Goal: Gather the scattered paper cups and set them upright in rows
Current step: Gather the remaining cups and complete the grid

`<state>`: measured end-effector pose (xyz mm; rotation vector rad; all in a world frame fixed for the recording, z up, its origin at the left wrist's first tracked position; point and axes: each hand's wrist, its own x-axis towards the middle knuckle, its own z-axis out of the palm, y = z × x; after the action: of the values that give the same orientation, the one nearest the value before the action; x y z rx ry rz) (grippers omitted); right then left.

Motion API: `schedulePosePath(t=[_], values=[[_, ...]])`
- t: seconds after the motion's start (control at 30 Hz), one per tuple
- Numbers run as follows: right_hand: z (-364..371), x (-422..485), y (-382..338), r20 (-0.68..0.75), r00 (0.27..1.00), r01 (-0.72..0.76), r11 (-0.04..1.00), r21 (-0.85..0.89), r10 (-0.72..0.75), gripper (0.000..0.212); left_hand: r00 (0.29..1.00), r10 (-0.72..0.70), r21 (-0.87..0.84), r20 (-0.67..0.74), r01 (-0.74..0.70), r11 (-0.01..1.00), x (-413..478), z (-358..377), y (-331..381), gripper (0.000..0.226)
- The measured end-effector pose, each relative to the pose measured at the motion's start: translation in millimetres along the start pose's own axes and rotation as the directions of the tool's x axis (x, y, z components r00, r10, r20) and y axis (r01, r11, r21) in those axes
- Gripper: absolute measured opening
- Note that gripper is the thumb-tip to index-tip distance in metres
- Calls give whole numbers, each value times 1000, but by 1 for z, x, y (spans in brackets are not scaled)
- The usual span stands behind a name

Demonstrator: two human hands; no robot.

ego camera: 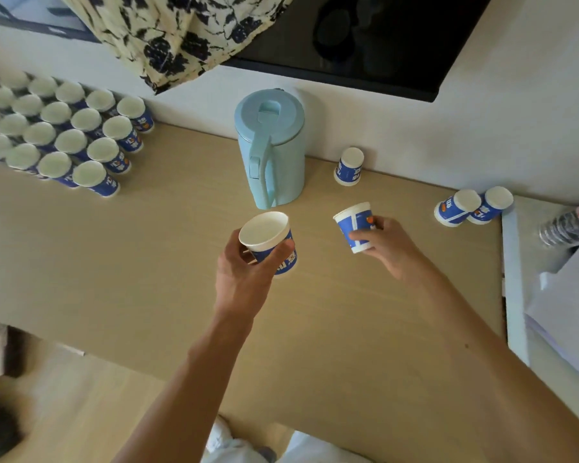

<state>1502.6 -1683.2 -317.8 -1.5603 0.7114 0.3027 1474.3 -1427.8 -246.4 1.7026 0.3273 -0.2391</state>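
In the head view, the left hand was curled round the first cup, holding it mouth-up just above the worktop, probably ready to carry to the rows. The right hand pinched the second cup by its side wall. It was tilted, apparently so that it could be turned upright.

The finished rows stood mouth-up at the worktop's far left, against the wall. A lone cup sat beside the wall, right of the pale blue jug. A touching pair sat near the right end. All three seemed mouth-down, though the wide lens left that unsure.

The worktop was pale wood under a white wall. A floral cloth and a dark screen hung above, with a plastic bottle at the right.
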Motion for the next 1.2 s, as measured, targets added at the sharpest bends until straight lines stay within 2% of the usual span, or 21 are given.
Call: schedulePosePath(t=[0.1,0.2,0.37,0.63,0.8,0.93,1.07,1.2], values=[[39,-37,3,49,998,32,997,77,-35,33,1000,23,-28,-15,-24,999,-11,-26,2,52],[81,-67,2,78,994,68,992,111,-77,39,998,50,-45,-36,-52,998,-25,-60,6,48],[157,-116,-7,92,973,206,977,48,-210,43,990,91,-91,-106,-100,991,-45,-133,6,43],[283,-194,-30,201,926,317,947,45,-320,58,954,129,-136,-270,-171,976,-70,-265,-4,55],[352,-217,-32,220,906,361,932,40,-361,44,932,144,-131,-332,-197,972,-82,-338,-15,42],[399,-232,-34,244,892,375,924,69,-381,55,910,125,-145,-394,-196,970,-85,-385,-25,44],[437,-231,-35,261,893,354,930,94,-366,48,899,92,-171,-429,-181,969,-78,-418,-33,53],[473,-214,-37,284,893,338,937,88,-349,57,895,69,-175,-441,-161,971,-54,-445,-39,50]])
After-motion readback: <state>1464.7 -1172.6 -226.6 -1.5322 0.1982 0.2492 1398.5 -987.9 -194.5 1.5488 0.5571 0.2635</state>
